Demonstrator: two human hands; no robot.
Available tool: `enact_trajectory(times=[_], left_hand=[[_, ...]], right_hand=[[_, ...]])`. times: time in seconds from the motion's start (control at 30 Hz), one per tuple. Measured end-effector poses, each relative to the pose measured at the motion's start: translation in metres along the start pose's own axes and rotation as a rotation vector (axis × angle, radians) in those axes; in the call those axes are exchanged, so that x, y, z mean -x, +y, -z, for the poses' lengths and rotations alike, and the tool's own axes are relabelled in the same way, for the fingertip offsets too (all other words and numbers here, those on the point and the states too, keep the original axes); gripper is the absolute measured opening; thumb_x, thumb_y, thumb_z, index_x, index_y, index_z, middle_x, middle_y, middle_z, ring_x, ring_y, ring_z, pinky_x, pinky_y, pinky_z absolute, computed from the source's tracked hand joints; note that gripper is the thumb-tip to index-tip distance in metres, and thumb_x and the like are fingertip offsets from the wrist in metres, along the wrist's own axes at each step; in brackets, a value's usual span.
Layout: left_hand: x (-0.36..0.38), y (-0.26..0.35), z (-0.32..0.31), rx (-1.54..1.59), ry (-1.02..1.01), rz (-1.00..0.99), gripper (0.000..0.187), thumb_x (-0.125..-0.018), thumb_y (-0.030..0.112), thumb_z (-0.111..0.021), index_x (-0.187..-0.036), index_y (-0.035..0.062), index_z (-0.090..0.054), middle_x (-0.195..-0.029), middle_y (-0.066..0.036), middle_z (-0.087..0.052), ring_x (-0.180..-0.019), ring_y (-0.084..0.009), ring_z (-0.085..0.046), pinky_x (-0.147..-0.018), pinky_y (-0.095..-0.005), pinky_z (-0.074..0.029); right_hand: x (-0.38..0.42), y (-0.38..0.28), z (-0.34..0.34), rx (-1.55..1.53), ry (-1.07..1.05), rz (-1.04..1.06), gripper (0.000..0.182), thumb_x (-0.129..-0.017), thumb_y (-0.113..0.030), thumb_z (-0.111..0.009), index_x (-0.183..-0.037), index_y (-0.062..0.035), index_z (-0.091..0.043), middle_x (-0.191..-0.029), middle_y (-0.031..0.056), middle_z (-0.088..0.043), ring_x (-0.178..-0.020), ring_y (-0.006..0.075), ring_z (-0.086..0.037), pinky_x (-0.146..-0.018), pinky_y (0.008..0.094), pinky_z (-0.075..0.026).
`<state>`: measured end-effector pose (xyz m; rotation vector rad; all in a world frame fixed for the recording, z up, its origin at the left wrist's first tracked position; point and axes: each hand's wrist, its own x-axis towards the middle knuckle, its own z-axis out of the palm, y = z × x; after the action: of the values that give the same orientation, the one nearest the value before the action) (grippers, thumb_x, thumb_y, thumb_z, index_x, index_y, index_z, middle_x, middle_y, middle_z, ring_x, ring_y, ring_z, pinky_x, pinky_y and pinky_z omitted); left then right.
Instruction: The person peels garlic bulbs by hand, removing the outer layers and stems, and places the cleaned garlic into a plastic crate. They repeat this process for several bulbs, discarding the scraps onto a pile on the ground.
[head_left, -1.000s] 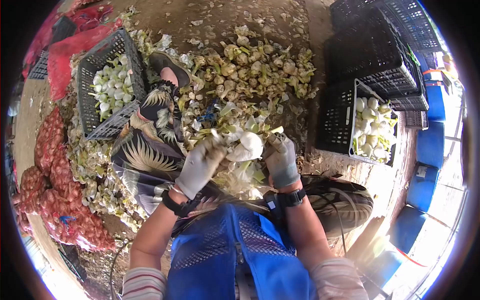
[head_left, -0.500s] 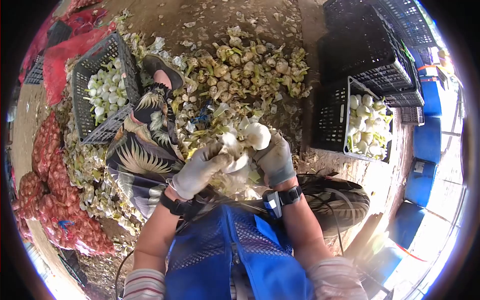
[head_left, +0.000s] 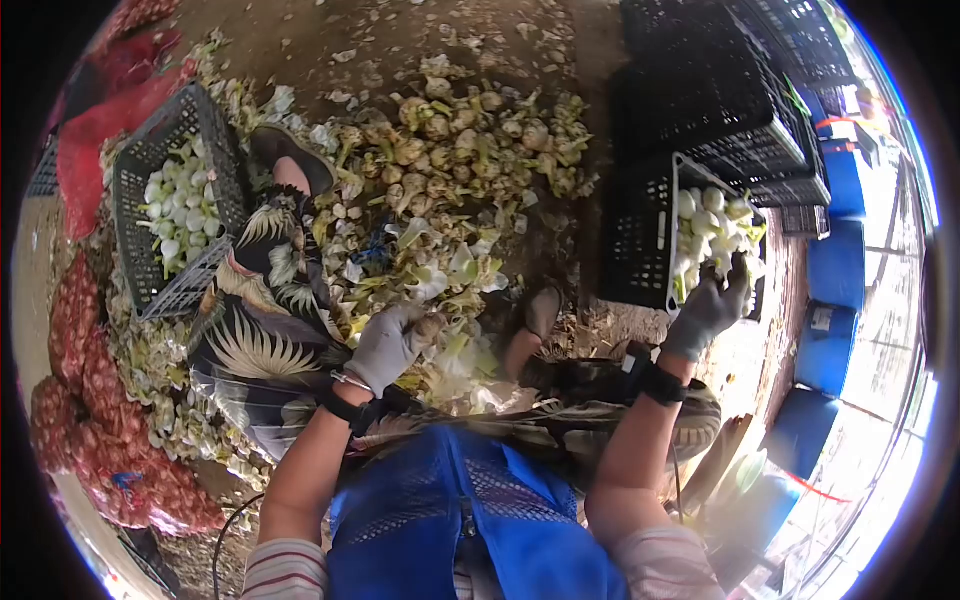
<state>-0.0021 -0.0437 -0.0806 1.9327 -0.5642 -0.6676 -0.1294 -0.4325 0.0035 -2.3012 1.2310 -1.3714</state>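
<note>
My right hand, in a pale work glove, is stretched over the black crate on the right. Its fingers are apart at the peeled white garlic bulbs heaped inside. My left hand, also gloved, is curled closed above my lap; whatever its fingers may hold is hidden. Below and beyond it lie loose skins and leaves. Farther out on the ground is a pile of unpeeled garlic bulbs with stems.
A second crate of white bulbs stands tilted at left. Red net sacks of bulbs lie behind it. Stacked black crates rise at the back right, near blue containers. My shoes are beside the pile.
My right hand has moved from my lap to the right-hand crate, and the white bulb has left the space between my hands. My left hand has shifted slightly left.
</note>
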Motion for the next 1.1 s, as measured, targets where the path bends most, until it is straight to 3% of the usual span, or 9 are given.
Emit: enact_trajectory(times=[0.13, 0.2, 0.33, 0.63, 0.83, 0.9, 0.97, 1.03, 1.1], left_hand=[[-0.006, -0.011, -0.001, 0.147, -0.047, 0.289, 0.018, -0.089, 0.014, -0.065, -0.102, 0.0015, -0.071, -0.098, -0.013, -0.069, -0.087, -0.0216, -0.066, -0.082, -0.0322, -0.050], [-0.008, -0.027, -0.007, 0.103, 0.080, 0.196, 0.018, -0.088, 0.012, -0.066, -0.102, 0.0014, -0.071, -0.103, -0.013, -0.068, -0.088, -0.0220, -0.065, -0.083, -0.0322, -0.050], [-0.018, -0.061, -0.002, 0.250, 0.247, 0.190, 0.025, -0.088, 0.007, -0.066, -0.112, 0.0012, -0.067, -0.112, -0.007, -0.067, -0.090, -0.0151, -0.063, -0.085, -0.0270, -0.049], [-0.043, -0.050, 0.010, 0.780, 0.340, 0.593, 0.030, -0.093, 0.009, -0.063, -0.122, -0.0002, -0.059, -0.104, -0.002, -0.063, -0.091, -0.0075, -0.057, -0.081, -0.0241, -0.048], [-0.042, -0.053, 0.011, 0.907, 0.440, 0.431, 0.048, -0.093, 0.010, -0.065, -0.136, -0.0024, -0.048, -0.112, -0.007, -0.062, -0.092, -0.0101, -0.058, -0.082, -0.0233, -0.049], [-0.041, -0.060, 0.014, -0.067, 0.464, 0.176, 0.061, -0.089, 0.012, -0.070, -0.141, -0.0038, -0.042, -0.118, -0.010, -0.060, -0.102, -0.0156, -0.058, -0.091, -0.0270, -0.048], [-0.037, -0.053, 0.016, 0.263, 0.382, 0.180, 0.071, -0.086, 0.018, -0.074, -0.143, -0.0045, -0.039, -0.127, -0.018, -0.056, -0.116, -0.0263, -0.055, -0.102, -0.0347, -0.044], [-0.036, -0.028, 0.026, 0.806, 0.188, 0.178, 0.070, -0.085, 0.022, -0.074, -0.141, -0.0046, -0.040, -0.132, -0.024, -0.053, -0.124, -0.0354, -0.051, -0.107, -0.0401, -0.039], [-0.028, -0.009, 0.032, 0.749, 0.141, 0.235, 0.072, -0.082, 0.023, -0.075, -0.139, -0.0056, -0.041, -0.134, -0.028, -0.051, -0.129, -0.0423, -0.045, -0.110, -0.0443, -0.036]], right_hand=[[0.065, -0.070, -0.040, -0.419, -0.584, 0.195, 0.024, -0.092, 0.005, -0.048, -0.098, 0.0023, -0.071, -0.100, 0.0092, -0.070, -0.089, 0.0165, -0.066, -0.078, 0.0270, -0.054], [0.111, -0.109, -0.065, -0.569, -1.069, -0.335, 0.021, -0.094, -0.001, -0.051, -0.095, 0.0037, -0.072, -0.096, 0.0066, -0.072, -0.081, 0.0134, -0.063, -0.074, 0.0238, -0.049], [0.184, -0.127, -0.173, -0.229, -1.158, 0.211, 0.027, -0.079, -0.016, -0.069, -0.106, -0.0109, -0.070, -0.113, 0.0155, -0.063, -0.106, 0.0364, -0.060, -0.086, 0.0422, -0.050], [0.238, -0.161, -0.308, 0.264, -1.319, 0.799, 0.037, -0.082, -0.026, -0.068, -0.117, -0.0134, -0.067, -0.121, 0.0121, -0.061, -0.111, 0.0378, -0.056, -0.090, 0.0470, -0.047], [0.203, -0.119, -0.269, -0.680, -1.473, -0.365, 0.021, -0.093, -0.017, -0.058, -0.109, -0.0146, -0.072, -0.104, 0.0126, -0.068, -0.094, 0.0363, -0.065, -0.086, 0.0424, -0.052], [0.179, -0.138, -0.209, -1.022, -1.494, -0.392, 0.024, -0.093, -0.007, -0.056, -0.113, -0.0093, -0.070, -0.107, 0.0108, -0.069, -0.092, 0.0317, -0.068, -0.086, 0.0387, -0.054], [0.164, -0.147, -0.165, -0.640, -1.342, 0.563, 0.025, -0.093, -0.005, -0.060, -0.117, 0.0023, -0.065, -0.116, 0.0069, -0.067, -0.099, 0.0202, -0.066, -0.088, 0.0308, -0.053], [0.184, -0.167, -0.134, -1.063, -1.335, -0.787, 0.022, -0.098, -0.009, -0.058, -0.115, 0.0022, -0.066, -0.111, 0.0064, -0.069, -0.099, 0.0156, -0.065, -0.089, 0.0276, -0.050], [0.186, -0.175, -0.118, -0.814, -1.340, -0.714, 0.023, -0.098, -0.013, -0.059, -0.113, 0.0030, -0.067, -0.109, 0.0056, -0.069, -0.097, 0.0130, -0.063, -0.087, 0.0267, -0.050]])
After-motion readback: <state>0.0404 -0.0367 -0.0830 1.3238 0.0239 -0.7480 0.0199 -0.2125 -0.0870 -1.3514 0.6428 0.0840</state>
